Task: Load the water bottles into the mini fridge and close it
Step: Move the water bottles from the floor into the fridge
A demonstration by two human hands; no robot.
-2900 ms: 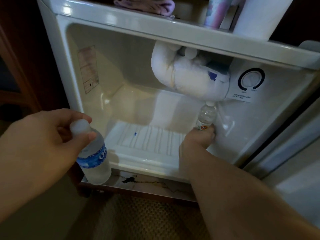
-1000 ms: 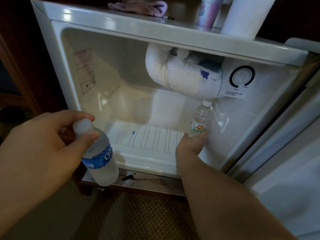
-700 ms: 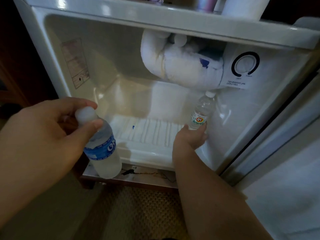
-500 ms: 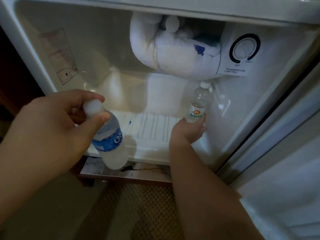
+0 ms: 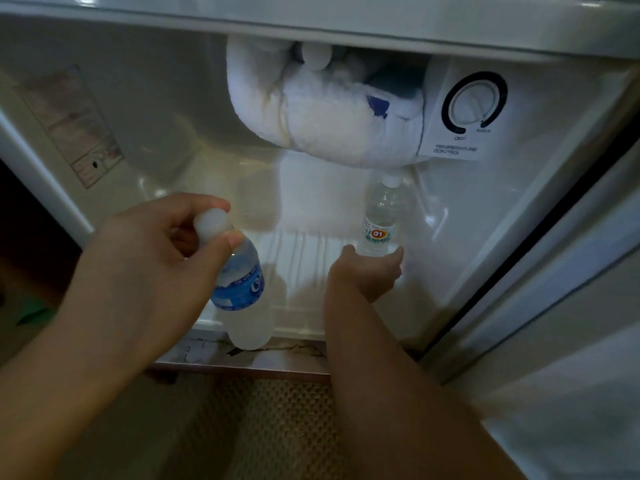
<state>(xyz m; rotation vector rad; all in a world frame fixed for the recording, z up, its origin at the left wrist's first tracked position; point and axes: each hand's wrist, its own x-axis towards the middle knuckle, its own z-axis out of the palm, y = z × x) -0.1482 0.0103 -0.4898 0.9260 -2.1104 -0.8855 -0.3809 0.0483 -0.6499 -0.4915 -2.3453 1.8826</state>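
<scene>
The white mini fridge (image 5: 450, 26) stands open in front of me, its ribbed floor (image 5: 304, 258) bare in the middle. My left hand (image 5: 145, 268) pinches the white cap of a blue-labelled water bottle (image 5: 242, 296), which hangs upright just in front of the fridge's lower lip. My right hand (image 5: 367, 271) reaches inside and grips the base of a small clear bottle with a red and green label (image 5: 381, 216). That bottle stands upright at the back right, its cap just under the frosted freezer box (image 5: 322, 112).
A temperature dial (image 5: 474, 102) sits on the upper right inside wall. The open fridge door (image 5: 571, 375) fills the right side. A sticker (image 5: 72, 126) is on the left inner wall. Patterned carpet (image 5: 270, 427) lies below the fridge.
The view has dropped and come closer to the fridge. My left hand has carried the blue-labelled bottle rightward toward the opening. My right hand stays on the small bottle at the back right.
</scene>
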